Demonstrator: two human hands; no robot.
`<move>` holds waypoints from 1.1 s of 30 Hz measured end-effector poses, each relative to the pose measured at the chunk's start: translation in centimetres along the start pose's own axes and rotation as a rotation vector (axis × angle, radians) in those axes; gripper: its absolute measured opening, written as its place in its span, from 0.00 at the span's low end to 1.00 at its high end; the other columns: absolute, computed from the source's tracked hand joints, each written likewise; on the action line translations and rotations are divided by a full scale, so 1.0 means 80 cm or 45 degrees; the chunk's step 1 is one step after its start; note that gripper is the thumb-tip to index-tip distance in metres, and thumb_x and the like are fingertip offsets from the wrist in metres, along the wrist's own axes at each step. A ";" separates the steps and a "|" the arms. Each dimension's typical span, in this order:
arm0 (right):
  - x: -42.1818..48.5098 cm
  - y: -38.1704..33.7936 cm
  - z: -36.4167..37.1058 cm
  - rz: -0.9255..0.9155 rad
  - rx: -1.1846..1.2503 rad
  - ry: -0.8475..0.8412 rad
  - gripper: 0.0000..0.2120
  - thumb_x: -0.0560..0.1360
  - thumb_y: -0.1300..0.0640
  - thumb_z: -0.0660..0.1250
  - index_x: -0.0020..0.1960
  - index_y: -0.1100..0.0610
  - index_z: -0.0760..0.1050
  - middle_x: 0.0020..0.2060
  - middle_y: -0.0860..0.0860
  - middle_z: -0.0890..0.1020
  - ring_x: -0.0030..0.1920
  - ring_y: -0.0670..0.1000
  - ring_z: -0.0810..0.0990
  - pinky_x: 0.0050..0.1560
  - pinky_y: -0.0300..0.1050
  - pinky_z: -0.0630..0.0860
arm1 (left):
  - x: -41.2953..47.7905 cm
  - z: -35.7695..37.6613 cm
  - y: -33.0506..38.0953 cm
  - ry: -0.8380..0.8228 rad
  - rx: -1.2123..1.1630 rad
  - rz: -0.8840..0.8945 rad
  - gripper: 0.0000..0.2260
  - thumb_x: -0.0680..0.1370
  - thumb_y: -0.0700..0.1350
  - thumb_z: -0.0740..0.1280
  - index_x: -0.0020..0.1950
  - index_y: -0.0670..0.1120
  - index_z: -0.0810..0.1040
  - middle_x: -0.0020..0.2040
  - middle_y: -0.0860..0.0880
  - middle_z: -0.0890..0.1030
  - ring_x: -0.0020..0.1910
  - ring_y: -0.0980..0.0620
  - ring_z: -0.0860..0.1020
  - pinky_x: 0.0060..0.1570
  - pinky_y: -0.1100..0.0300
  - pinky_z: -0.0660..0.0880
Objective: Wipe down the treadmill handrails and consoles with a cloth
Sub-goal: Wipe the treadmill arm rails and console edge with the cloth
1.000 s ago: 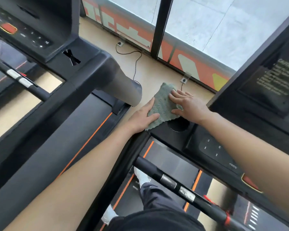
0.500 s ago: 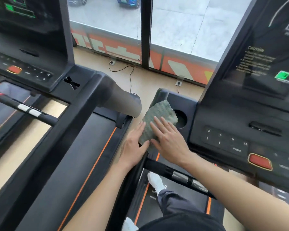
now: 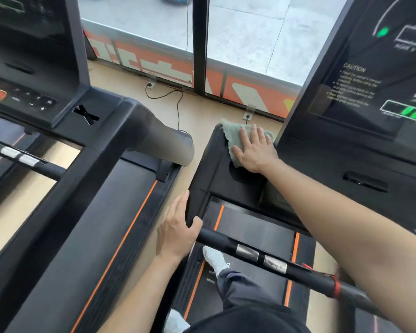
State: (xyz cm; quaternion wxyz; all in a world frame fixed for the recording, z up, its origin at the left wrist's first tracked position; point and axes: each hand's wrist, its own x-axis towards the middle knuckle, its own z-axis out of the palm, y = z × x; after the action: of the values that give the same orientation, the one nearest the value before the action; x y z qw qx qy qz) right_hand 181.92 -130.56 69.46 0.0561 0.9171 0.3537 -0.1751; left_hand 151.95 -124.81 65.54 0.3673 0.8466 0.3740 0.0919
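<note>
A grey-green cloth [image 3: 233, 137] lies on the black left wing of the treadmill console [image 3: 216, 169], near its far corner beside the cup hole. My right hand [image 3: 256, 152] presses flat on the cloth with straight fingers. My left hand [image 3: 177, 230] grips the left handrail [image 3: 195, 203] where it meets the front crossbar [image 3: 262, 254], thumb hooked over the top. The console screen [image 3: 380, 75] rises to the right of the cloth.
A second treadmill [image 3: 87, 150] stands close on the left, with its own console and crossbar. A narrow strip of floor runs between the two machines. Floor sockets and a cable [image 3: 175, 102] lie ahead, below the window. My leg and white shoe [image 3: 214, 259] stand on the belt.
My right hand has slid the cloth forward to the console wing's far corner. My left hand has left the cloth and taken hold of the handrail.
</note>
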 end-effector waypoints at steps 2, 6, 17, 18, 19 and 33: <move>0.005 0.005 -0.004 0.014 0.003 -0.031 0.35 0.82 0.35 0.40 0.82 0.50 0.35 0.81 0.57 0.39 0.81 0.57 0.37 0.80 0.57 0.40 | 0.000 0.000 0.001 0.014 0.005 0.000 0.33 0.73 0.51 0.63 0.79 0.53 0.65 0.75 0.55 0.71 0.72 0.54 0.69 0.65 0.53 0.72; -0.020 -0.010 0.003 -0.118 0.006 -0.074 0.32 0.83 0.38 0.41 0.81 0.49 0.34 0.80 0.52 0.34 0.79 0.58 0.32 0.78 0.60 0.36 | 0.000 -0.001 0.003 0.001 0.006 -0.018 0.33 0.73 0.51 0.64 0.79 0.53 0.65 0.75 0.55 0.71 0.71 0.53 0.70 0.64 0.52 0.72; -0.163 -0.055 0.107 -0.437 -0.153 0.228 0.31 0.83 0.44 0.45 0.83 0.52 0.44 0.82 0.54 0.47 0.81 0.58 0.42 0.79 0.56 0.42 | -0.003 -0.004 -0.003 0.017 -0.058 -0.003 0.31 0.74 0.48 0.68 0.78 0.51 0.68 0.74 0.52 0.73 0.72 0.51 0.71 0.68 0.54 0.69; -0.171 -0.050 0.112 -0.424 -0.159 0.254 0.31 0.83 0.44 0.46 0.83 0.52 0.47 0.82 0.55 0.49 0.81 0.58 0.45 0.79 0.56 0.44 | -0.004 -0.004 -0.004 0.020 -0.064 0.002 0.31 0.74 0.50 0.67 0.78 0.51 0.68 0.74 0.52 0.74 0.72 0.51 0.71 0.68 0.53 0.69; -0.177 -0.045 0.116 -0.413 -0.166 0.265 0.31 0.83 0.44 0.47 0.83 0.52 0.48 0.82 0.56 0.51 0.81 0.59 0.47 0.79 0.56 0.46 | -0.005 -0.005 -0.005 0.020 -0.067 0.005 0.31 0.74 0.51 0.66 0.78 0.51 0.69 0.74 0.52 0.74 0.72 0.51 0.71 0.68 0.53 0.70; -0.089 -0.060 0.057 -0.364 -0.042 0.175 0.31 0.83 0.37 0.39 0.82 0.46 0.37 0.81 0.51 0.38 0.80 0.54 0.33 0.79 0.55 0.35 | -0.009 0.000 -0.015 0.074 -0.082 0.026 0.29 0.75 0.50 0.69 0.77 0.53 0.70 0.73 0.55 0.75 0.71 0.53 0.72 0.65 0.56 0.71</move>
State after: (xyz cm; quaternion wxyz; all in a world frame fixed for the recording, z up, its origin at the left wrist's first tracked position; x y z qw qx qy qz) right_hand 172.49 -132.53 67.87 0.0214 0.8662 0.4864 -0.1124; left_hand 150.75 -124.78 64.84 0.3822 0.8351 0.3728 0.1323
